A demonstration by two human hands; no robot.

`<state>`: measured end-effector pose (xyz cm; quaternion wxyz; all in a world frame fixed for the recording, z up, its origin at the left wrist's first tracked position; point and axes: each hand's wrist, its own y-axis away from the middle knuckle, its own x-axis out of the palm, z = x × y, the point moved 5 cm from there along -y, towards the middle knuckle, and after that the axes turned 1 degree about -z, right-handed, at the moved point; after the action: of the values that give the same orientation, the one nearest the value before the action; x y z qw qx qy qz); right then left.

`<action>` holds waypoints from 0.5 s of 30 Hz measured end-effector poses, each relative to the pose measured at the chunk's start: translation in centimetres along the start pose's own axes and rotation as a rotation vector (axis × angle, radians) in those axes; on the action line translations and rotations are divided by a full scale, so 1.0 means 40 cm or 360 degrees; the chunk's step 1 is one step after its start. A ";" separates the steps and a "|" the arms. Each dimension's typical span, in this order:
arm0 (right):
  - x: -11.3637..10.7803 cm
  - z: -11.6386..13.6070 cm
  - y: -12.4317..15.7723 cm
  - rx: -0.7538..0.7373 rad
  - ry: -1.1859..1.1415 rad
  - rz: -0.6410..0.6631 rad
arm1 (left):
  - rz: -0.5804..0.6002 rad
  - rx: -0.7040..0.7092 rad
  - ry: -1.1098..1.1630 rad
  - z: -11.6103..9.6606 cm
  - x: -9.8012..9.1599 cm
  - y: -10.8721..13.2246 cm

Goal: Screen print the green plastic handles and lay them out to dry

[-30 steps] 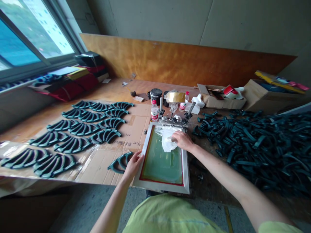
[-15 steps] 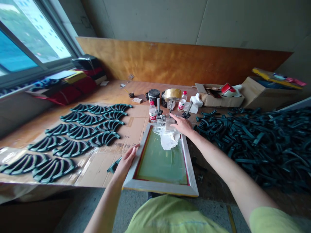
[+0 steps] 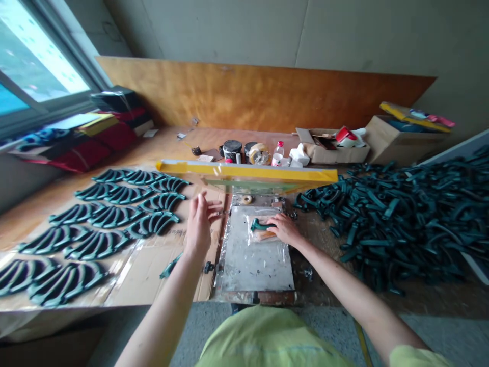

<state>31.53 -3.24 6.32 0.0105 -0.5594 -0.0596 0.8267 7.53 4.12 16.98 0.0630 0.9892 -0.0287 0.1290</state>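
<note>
The framed screen (image 3: 248, 174), lying low half a second ago, now tilts up, baring the metal plate (image 3: 260, 267) by the table's (image 3: 168, 145) front edge. The left hand (image 3: 201, 220), then at the frame, is raised, open, fingers slightly curled. The right hand (image 3: 286, 229) has left the white paste and grips the green handle's (image 3: 261, 225) right end, near the plate's far edge.
</note>
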 end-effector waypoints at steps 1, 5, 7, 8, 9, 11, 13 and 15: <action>-0.008 0.030 0.007 0.0004 -0.0007 -0.0068 | 0.0066 -0.0221 -0.0058 0.065 0.005 0.037; -0.001 0.193 0.055 -0.0436 -0.0008 -0.0195 | 0.0309 -0.1008 -0.0113 0.303 0.005 0.197; 0.016 0.218 0.084 -0.0744 -0.0032 -0.0099 | 0.0117 -0.1004 -0.0032 0.352 -0.041 0.228; 0.013 0.191 0.094 -0.0774 -0.0037 -0.0071 | -0.0014 -0.0986 -0.0042 0.365 -0.081 0.233; 0.000 0.133 0.100 -0.0688 -0.0022 -0.0072 | -0.0147 -0.0974 -0.0084 0.372 -0.131 0.235; -0.056 -0.056 0.112 -0.0218 0.0108 -0.0129 | -0.0421 -0.0936 -0.0219 0.378 -0.259 0.234; -0.127 -0.283 0.149 0.0339 0.0374 -0.0115 | -0.0652 -0.0874 -0.0356 0.383 -0.400 0.235; -0.187 -0.475 0.207 0.0765 0.0647 -0.0041 | -0.0816 -0.0879 -0.0434 0.403 -0.523 0.242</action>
<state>52.34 -10.42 5.33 0.1646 -0.6940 0.1338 0.6880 -9.30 -6.75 -2.74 0.3524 0.9182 0.1774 -0.0360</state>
